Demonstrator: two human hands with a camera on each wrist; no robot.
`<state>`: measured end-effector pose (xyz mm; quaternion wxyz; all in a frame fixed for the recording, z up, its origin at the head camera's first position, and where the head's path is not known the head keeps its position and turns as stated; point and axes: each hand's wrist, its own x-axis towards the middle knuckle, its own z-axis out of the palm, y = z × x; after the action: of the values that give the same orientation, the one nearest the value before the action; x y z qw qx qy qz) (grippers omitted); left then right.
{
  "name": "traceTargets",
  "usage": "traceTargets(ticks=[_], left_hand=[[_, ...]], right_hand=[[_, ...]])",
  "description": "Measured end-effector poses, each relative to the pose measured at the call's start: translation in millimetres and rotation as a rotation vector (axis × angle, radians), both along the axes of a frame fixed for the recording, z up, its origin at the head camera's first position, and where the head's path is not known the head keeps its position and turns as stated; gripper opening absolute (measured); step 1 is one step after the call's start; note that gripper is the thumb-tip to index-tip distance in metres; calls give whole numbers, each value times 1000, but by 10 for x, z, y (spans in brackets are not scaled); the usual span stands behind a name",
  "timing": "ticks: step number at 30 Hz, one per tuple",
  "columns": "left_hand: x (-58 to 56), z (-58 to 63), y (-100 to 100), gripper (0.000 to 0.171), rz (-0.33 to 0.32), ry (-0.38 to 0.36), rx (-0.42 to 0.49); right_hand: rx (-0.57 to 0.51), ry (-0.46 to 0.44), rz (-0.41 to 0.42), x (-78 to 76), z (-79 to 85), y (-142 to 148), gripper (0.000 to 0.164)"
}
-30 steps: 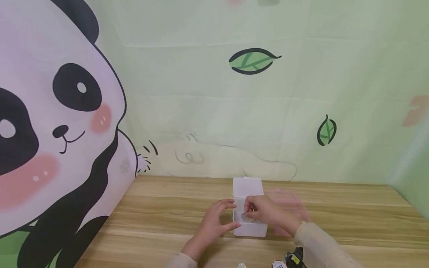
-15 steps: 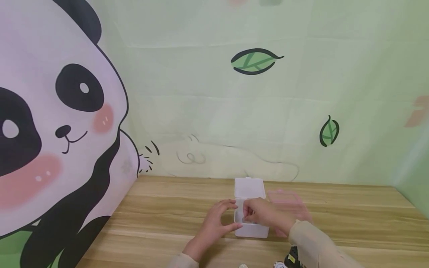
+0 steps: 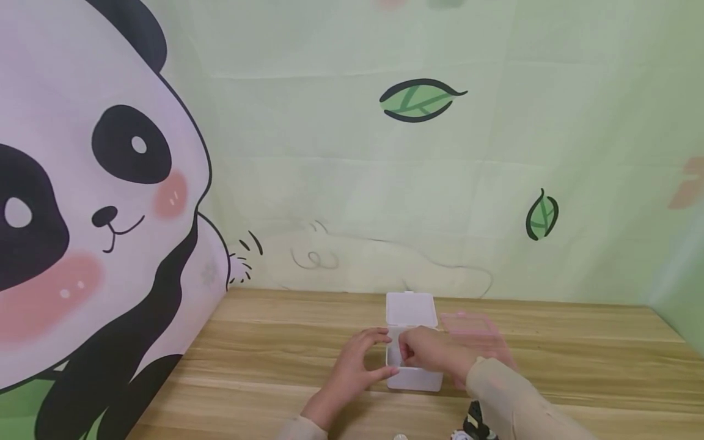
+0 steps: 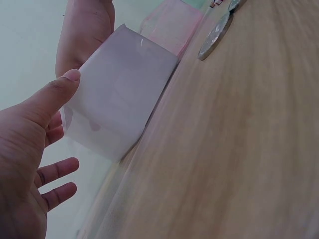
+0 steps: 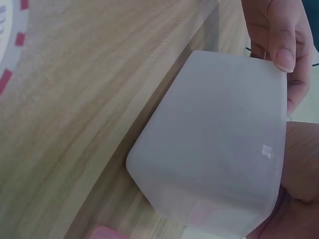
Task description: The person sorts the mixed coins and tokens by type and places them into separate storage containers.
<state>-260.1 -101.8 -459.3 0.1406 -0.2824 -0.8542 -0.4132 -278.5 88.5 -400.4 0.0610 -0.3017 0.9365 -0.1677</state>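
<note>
White plastic box (image 3: 415, 380) stands on the wooden table (image 3: 242, 366), probably light, stiff, slippery; best held by its side walls. The left hand (image 3: 354, 359) spreads wide, thumb touching it; the right hand (image 3: 431, 349) is inside, grip hidden.

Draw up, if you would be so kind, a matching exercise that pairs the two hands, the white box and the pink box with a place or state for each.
Column one
1. left hand
2. white box
3. right hand
4. pink box

Column two
a. dips into the white box's opening
b. to the right of the other box in the head view
c. at the white box's left edge
d. stands open, with a hand in it

Pairs: 1-c, 2-d, 3-a, 4-b
</note>
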Motion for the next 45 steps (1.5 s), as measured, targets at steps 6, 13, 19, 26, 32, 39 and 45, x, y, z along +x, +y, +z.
traceTargets(ticks=[6,13,19,26,32,39,45], left_hand=[[8,-7,20,45,-2,-22,0],[14,-20,34,46,-8,-13,5],[13,-40,38,45,-15,-12,16],[2,-26,40,46,-7,-17,19],[-16,-32,44,46,-7,-3,16],[-33,-40,41,45,-9,22,23],[-19,-20,26,48,-6,-29,21]], right_hand=[[19,33,-8,10,-8,9,21],[28,48,-21,10,-32,20,22],[45,65,-33,7,-52,21,21],[51,60,-54,-24,-71,-3,19],[38,96,-48,-26,-49,10,18],[16,97,-54,30,38,25,16],[-6,114,-27,56,60,58,14]])
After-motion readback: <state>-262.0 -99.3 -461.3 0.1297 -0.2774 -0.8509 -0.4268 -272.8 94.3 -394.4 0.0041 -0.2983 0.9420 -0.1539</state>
